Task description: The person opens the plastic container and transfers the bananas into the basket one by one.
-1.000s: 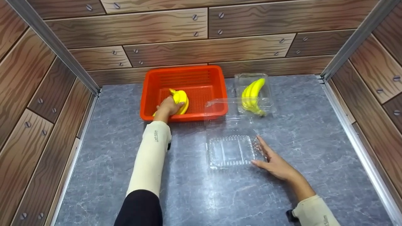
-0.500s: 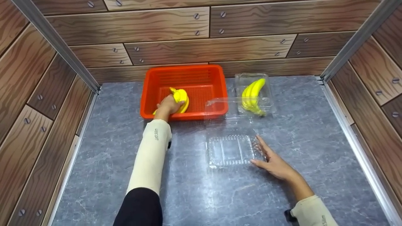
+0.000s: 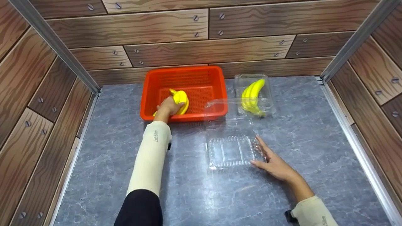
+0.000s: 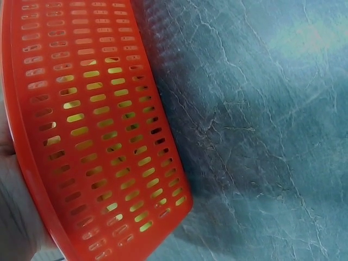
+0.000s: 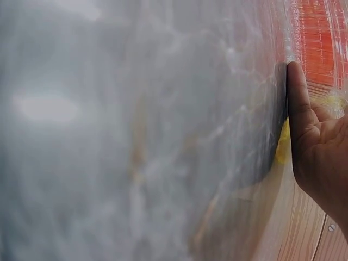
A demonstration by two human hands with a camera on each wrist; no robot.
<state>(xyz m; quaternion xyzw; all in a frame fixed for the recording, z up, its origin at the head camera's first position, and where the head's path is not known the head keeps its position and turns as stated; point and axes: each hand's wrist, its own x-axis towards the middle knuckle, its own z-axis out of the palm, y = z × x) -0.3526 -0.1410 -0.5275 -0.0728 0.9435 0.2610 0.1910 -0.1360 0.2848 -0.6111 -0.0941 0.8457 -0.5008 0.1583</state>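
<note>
Inside the red plastic basket (image 3: 201,117), my left hand (image 3: 169,106) grips a bunch of yellow bananas (image 3: 181,98). In the left wrist view the slotted basket wall (image 4: 98,136) hides my fingers and most of the bananas; yellow shows through the slots. A clear plastic clamshell container (image 3: 230,150) stands in front of the basket, its lid raised toward the back. My right hand (image 3: 276,164) touches its right side, thumb and index finger extended and spread apart. The right wrist view shows that hand (image 5: 321,141) with one straight finger at the clear plastic.
At the back right, a second clear container (image 3: 239,82) holds another bunch of bananas (image 3: 251,94); the front container's lid overlaps it in the head view. Wood-patterned walls (image 3: 169,28) with metal corner posts enclose the grey marbled surface (image 3: 103,131) on the back and both sides.
</note>
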